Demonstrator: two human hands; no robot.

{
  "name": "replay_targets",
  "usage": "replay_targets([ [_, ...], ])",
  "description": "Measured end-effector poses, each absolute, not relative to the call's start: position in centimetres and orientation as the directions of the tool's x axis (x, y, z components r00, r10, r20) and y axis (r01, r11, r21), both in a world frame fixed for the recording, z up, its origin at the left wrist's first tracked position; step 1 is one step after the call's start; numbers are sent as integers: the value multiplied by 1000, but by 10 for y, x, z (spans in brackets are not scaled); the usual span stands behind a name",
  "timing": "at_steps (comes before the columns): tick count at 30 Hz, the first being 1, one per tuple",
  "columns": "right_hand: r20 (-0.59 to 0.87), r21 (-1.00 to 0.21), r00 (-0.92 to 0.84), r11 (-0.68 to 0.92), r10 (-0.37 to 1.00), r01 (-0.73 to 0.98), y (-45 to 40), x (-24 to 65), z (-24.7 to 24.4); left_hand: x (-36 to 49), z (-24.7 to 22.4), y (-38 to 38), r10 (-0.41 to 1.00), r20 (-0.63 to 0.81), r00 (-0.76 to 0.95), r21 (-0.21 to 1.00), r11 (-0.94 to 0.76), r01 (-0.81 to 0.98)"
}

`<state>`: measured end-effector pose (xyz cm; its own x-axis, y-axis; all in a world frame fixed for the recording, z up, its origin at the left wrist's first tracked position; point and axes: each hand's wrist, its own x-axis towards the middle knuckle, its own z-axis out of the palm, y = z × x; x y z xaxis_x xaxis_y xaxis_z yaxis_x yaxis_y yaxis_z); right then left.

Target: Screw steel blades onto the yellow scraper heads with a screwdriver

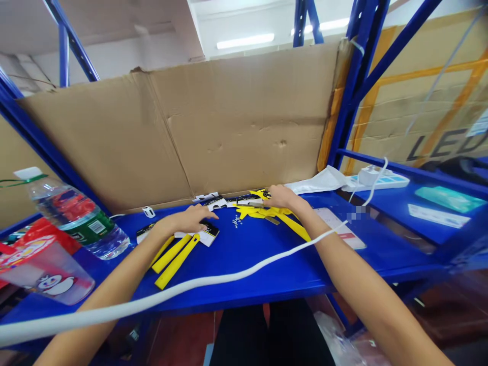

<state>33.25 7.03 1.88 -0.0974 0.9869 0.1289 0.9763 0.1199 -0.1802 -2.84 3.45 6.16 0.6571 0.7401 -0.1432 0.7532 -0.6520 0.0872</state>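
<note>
on blue shelving (pixel 244 284) — hands (pixel 186 218) (pixel 284 197) over yellow strips (pixel 175 259)

Honestly the colours on my feed are loud lol. The tabletop (pixel 244 264) is bright blue, matching the rack uprights (pixel 356 76). The yellow straps (pixel 177 260) pop against it, next to a black-and-white card (pixel 209 235) and a yellow pile (pixel 251 211). There's also a white cable (pixel 190 284), plain brown cardboard (pixel 244 127), and a green bottle label (pixel 89 226).

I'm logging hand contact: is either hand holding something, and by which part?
No firm grip shows. The left hand lies open above a black-and-white card; the right hand rests on yellow strips, its fingertips hidden, so a hold there cannot be told.
</note>
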Motion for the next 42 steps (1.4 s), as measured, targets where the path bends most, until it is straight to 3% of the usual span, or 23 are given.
replay_targets([
  [1, 145, -189, -95, 121, 985, 975, 69, 332, 21, -24, 56, 18, 764, -86, 639, 12, -641, 768],
  [3, 191, -217, -92, 133, 977, 967, 65, 330, 26, -13, 42, -19, 750, -6, 661, -12, -661, 750],
  [7, 344, -318, -96, 212, 934, 924, 59, 320, 35, 7, 13, -77, 734, 145, 664, 125, -679, 723],
  [10, 493, -391, -87, 310, 866, 867, 56, 307, 38, 21, -2, -84, 767, 256, 588, 322, -641, 696],
  [12, 573, -417, -65, 359, 817, 835, 53, 298, 37, 32, -7, -70, 797, 366, 481, 534, -603, 592],
  [14, 624, -428, -54, 399, 779, 811, 50, 290, 35, 45, -11, -49, 854, 411, 319, 789, -509, 344],
  [16, 655, -429, -65, 442, 753, 788, 47, 282, 32, 58, -13, -28, 891, 408, 201, 895, -434, 106],
  [28, 576, -384, -300, 576, 760, 722, 24, 235, 5, 71, -10, 10, 943, 325, -71, 866, -327, -378],
  [35, 637, -469, -396, 740, 661, 481, 11, 228, 11, 57, 12, 17, 982, 188, 16, 807, -146, -572],
  [39, 547, -360, -425, 661, 721, 658, 26, 246, 13, 47, 21, 20, 989, 116, 86, 765, -33, -644],
  [42, 430, -324, -519, 663, 739, 675, 39, 261, 8, 41, 19, 17, 985, 70, 161, 761, 51, -647],
])
